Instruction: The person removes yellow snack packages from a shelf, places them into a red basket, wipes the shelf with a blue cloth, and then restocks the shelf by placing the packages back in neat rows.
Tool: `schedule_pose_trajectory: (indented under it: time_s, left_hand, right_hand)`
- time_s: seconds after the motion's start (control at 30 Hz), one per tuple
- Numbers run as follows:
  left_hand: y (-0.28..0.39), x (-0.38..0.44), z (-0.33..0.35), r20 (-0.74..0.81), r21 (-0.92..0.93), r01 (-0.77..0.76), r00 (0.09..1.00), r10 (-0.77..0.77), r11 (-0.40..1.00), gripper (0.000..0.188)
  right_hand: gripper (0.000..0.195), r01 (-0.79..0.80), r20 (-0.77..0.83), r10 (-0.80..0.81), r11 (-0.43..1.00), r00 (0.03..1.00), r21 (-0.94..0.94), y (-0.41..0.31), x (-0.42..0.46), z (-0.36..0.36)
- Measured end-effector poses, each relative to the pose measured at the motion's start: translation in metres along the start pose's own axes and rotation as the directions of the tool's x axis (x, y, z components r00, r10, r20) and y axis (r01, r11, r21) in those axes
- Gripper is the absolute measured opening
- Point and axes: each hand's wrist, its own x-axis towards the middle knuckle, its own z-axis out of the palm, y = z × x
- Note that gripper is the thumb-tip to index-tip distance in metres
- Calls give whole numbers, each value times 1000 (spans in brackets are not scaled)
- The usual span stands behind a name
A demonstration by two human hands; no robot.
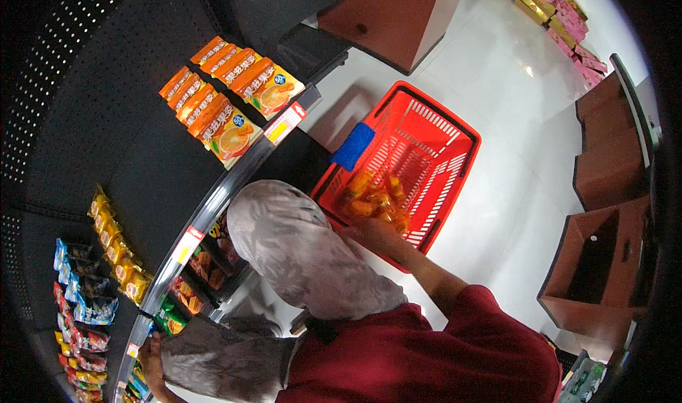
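Observation:
My right hand (375,237) reaches over the near end of a red plastic shopping basket (453,120). Beside its fingers, orange and yellow packaged snacks (373,200) lie at the basket's near end. Blur and the angle hide whether the fingers grip one of them. A blue cover (354,146) wraps part of the basket's left rim. At the lower left my left hand (153,357) is beside my knee, at the front edge of a black metal shelf (144,174). The fingers of that hand are partly hidden, and I cannot see anything held in it.
Two rows of orange snack pouches (229,128) stand on the shelf, with a line of yellow packets (114,248) and hanging bags (96,312) farther left. Price tags (285,125) line its edge. Brown cabinets (581,259) and pink boxes (570,19) stand across the white floor (506,206).

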Motion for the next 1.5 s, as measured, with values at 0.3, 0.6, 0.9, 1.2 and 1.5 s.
schedule_pose_trajectory:
  time_s: [0.3, 0.6, 0.9, 1.2, 1.5]
  left_hand:
    - [-31, -4, -4, -18, -389, 116, 991, -133, 914, 59]
    - [5, -12, 1, -19, -444, 143, 985, -169, 884, 54]
    - [-2, 16, 22, -2, -495, 115, 991, -134, 861, 47]
    - [-7, 9, 19, -37, -457, 165, 978, -204, 874, 57]
    - [0, -1, 29, -197, -551, 41, 964, -178, 833, 48]
  right_hand:
    - [36, 56, -512, 74, 971, 856, 234, 144, 115, -27]
    - [30, -536, -357, -876, 142, 323, -832, 253, 215, 34]
    - [25, -80, -337, 164, 965, 927, 249, 221, 190, 28]
    - [16, 125, -337, -137, 991, 932, -57, 88, 103, -61]
    - [11, 256, -312, -147, 904, 939, 343, 40, 22, -143]
